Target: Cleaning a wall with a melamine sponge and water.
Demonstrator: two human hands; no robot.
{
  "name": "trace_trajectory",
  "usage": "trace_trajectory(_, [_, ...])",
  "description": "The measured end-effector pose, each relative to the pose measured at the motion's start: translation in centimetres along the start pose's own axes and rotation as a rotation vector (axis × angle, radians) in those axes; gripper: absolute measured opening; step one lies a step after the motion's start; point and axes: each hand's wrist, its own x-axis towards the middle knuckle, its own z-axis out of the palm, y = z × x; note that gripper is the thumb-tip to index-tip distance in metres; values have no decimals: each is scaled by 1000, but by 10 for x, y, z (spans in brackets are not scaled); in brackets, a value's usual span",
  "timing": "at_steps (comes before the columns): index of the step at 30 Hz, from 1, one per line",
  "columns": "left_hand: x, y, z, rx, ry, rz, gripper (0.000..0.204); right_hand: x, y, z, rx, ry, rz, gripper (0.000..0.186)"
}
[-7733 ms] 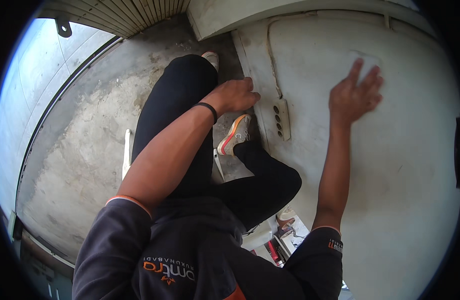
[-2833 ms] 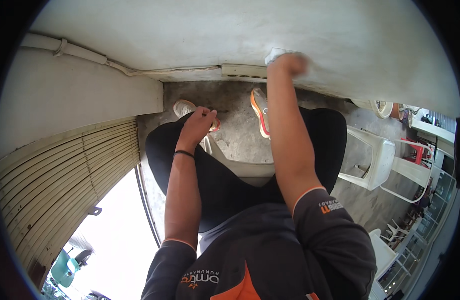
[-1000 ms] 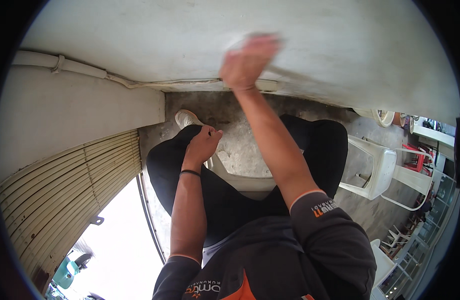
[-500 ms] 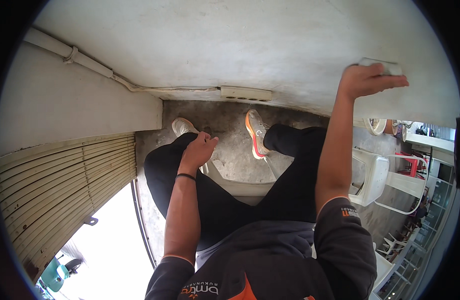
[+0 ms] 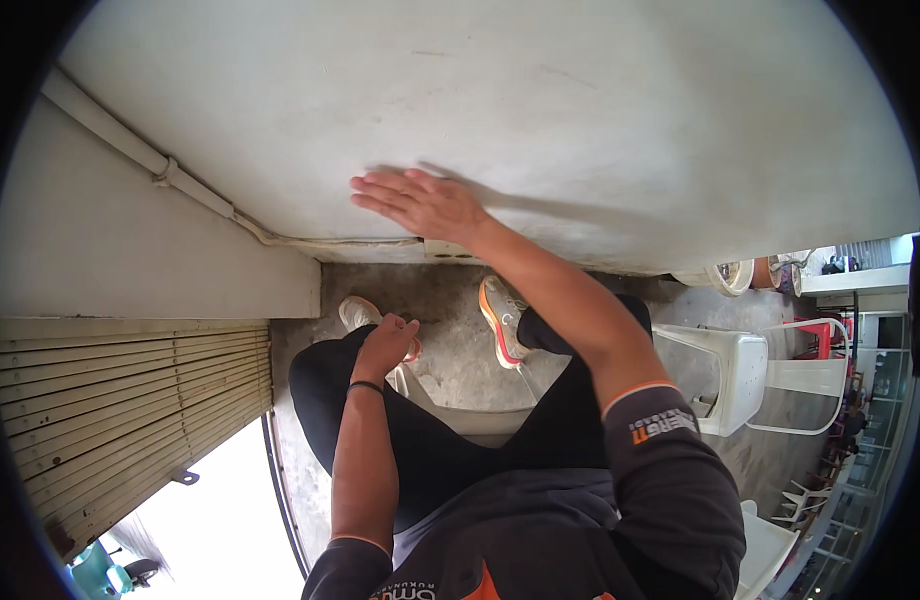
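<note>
My right hand (image 5: 425, 208) lies against the white wall (image 5: 600, 110), arm stretched across to the left and fingers extended together. The pale grey pad that showed in this hand a moment before is hidden now, behind the palm and fingers. Faint dark marks show on the wall above the hand. My left hand (image 5: 385, 345) rests over my left knee, its fingers loosely curled and nothing visible in them. A black band circles that wrist.
Just below my right hand, a socket strip (image 5: 448, 249) sits low on the wall, its cable running left to a white pipe (image 5: 110, 140). A slatted shutter (image 5: 130, 400) stands at left. White metal chairs (image 5: 745, 375) and flowerpots are at right. Between my legs is a pale seat (image 5: 470, 420).
My right hand has swept from the far right of the wall leftward to above the socket strip; the pad has gone out of sight behind it. My left hand stays at the knee.
</note>
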Motion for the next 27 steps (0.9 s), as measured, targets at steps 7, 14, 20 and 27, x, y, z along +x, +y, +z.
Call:
trace_trajectory(7, [-4,2,2,-21,46,38,48,-59,216,-106,-214,288,657,59])
trace_trajectory(14, [0,-3,-1,-12,54,96,45,-70,277,-154,-114,561,1374,66])
trace_trajectory(20, [3,-7,3,56,77,67,46,-21,122,-71,-5,437,1081,66])
trace_trajectory(27, [-6,0,-1,-54,14,28,40,-19,-21,-4,0,-66,386,52])
